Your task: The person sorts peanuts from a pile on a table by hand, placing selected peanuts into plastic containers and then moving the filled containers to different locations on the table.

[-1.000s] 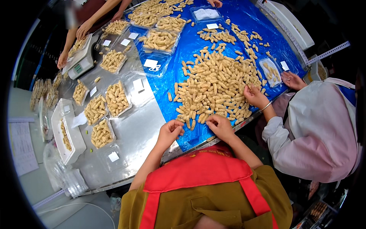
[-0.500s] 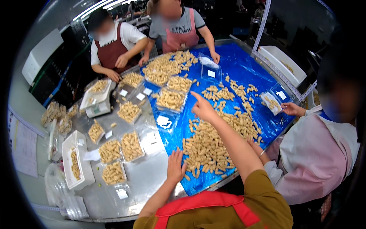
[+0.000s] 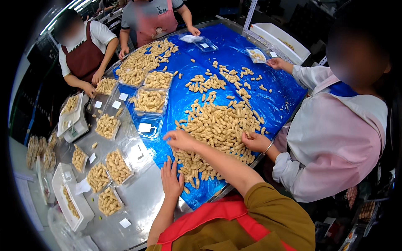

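My left hand (image 3: 171, 180) lies flat with its fingers apart at the border of the blue sheet (image 3: 176, 94) and the metal table (image 3: 144, 201), beside a heap of unshelled peanuts (image 3: 217, 125). Above the left edge of that heap is my right hand (image 3: 181, 140), its index finger reaching left and its fingers loosely bent. Nothing shows in either hand. Nearest to my right fingertips is a clear plastic container (image 3: 147, 126) with a white label. Behind it stands a clear container full of peanuts (image 3: 150, 100).
Several peanut-filled containers (image 3: 119, 166) stand to the left, near a white scale (image 3: 72, 119) and a white bin (image 3: 71, 198). Two people work across the table. At the right, a person's one hand (image 3: 256, 142) is at the heap; the other (image 3: 278, 63) touches a container (image 3: 257, 55).
The view has shifted right. My right hand has drawn back from pointing forward to low over the heap's left edge. The person at the right has brought a hand to the heap.
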`<state>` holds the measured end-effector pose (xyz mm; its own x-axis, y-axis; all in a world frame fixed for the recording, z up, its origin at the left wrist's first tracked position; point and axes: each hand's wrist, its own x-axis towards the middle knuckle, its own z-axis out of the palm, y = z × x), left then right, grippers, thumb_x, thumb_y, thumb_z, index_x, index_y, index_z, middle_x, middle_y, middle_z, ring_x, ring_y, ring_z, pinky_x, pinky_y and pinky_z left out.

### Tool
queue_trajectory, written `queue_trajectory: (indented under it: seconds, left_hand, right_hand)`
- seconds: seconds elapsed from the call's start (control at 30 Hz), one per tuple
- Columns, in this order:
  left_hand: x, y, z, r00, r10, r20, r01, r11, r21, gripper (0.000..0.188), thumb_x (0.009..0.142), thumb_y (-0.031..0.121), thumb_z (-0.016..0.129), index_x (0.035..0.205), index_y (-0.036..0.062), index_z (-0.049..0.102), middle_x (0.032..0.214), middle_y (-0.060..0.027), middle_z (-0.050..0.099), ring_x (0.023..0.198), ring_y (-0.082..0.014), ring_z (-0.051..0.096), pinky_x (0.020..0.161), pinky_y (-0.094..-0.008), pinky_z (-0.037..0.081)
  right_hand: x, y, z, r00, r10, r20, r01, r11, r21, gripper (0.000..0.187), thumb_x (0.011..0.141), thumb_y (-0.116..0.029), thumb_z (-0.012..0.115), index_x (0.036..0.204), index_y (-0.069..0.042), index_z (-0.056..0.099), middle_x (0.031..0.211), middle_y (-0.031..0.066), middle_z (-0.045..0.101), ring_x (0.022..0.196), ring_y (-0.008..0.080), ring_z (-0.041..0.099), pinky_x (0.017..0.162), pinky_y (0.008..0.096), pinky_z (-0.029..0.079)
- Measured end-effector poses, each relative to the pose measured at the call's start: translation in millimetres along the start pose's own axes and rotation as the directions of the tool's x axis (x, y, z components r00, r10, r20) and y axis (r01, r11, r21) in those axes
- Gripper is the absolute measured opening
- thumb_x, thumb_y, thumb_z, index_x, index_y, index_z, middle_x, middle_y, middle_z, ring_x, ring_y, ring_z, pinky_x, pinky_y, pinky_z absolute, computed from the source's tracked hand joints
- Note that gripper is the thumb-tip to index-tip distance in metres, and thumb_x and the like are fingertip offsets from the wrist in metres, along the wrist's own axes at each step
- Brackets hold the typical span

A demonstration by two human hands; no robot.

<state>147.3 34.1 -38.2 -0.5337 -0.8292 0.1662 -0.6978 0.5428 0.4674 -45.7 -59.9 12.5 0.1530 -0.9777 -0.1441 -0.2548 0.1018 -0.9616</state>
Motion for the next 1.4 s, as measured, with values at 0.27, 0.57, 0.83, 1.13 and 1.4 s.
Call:
queue_trajectory:
  seconds: [0.27,0.57,0.83,1.13,1.4]
  left_hand:
    - [3,-6,1,1.0,-0.016,0.005,0.016,1.0,-0.027,0.058,0.085,0.022,0.057,0.14,0.0121,0.041,0.148,-0.0172,0.031,0.136,-0.037,0.029,0.112,-0.0496,0.02]
    - [1,-7,0,0.999,-0.052,-0.012,0.051,0.996,-0.067,0.057,0.085,0.023,0.058,0.138,0.0086,0.042,0.144,-0.0173,0.036,0.135,-0.0354,0.031,0.113,-0.0475,0.021]
    - [-2,-13,6,0.996,-0.045,-0.079,0.038,0.995,-0.097,0.057,0.085,0.022,0.059,0.136,0.0034,0.042,0.135,-0.0178,0.044,0.132,-0.0352,0.036,0.112,-0.0469,0.024]
    - [1,-10,0,0.997,-0.044,-0.059,0.039,0.996,-0.08,0.059,0.085,0.022,0.06,0.137,0.0036,0.041,0.136,-0.0183,0.044,0.132,-0.0349,0.036,0.112,-0.0466,0.024]
    - [-3,-18,6,0.995,-0.04,-0.091,0.026,0.988,-0.149,0.058,0.085,0.022,0.059,0.138,0.0051,0.04,0.136,-0.0179,0.044,0.132,-0.0355,0.035,0.112,-0.0471,0.023]
  right_hand:
    - [-82,39,1,0.982,0.092,-0.165,-0.08,0.994,0.077,0.017,0.086,-0.013,0.061,0.099,-0.003,0.067,0.074,0.0038,0.064,0.062,0.0086,0.059,0.054,0.0247,0.047]
    - [-77,33,-36,0.947,0.168,-0.273,-0.108,0.969,0.223,0.018,0.09,-0.018,0.06,0.097,-0.002,0.065,0.077,0.0023,0.062,0.064,0.0084,0.059,0.054,0.0228,0.047]
    - [-78,45,-42,0.918,0.107,-0.381,-0.091,0.994,0.058,0.021,0.09,-0.015,0.061,0.106,-0.002,0.063,0.083,0.0037,0.064,0.066,0.0099,0.062,0.055,0.0232,0.047]
    - [-53,16,-19,0.989,-0.053,-0.137,-0.039,0.803,-0.595,0.031,0.085,-0.01,0.06,0.117,-0.009,0.061,0.112,0.0117,0.063,0.087,0.0271,0.064,0.075,0.0373,0.051]
    - [-60,18,-28,0.981,-0.018,-0.192,-0.091,0.834,-0.544,0.029,0.084,-0.005,0.059,0.112,-0.009,0.063,0.1,0.0094,0.064,0.08,0.0244,0.063,0.068,0.0373,0.051]
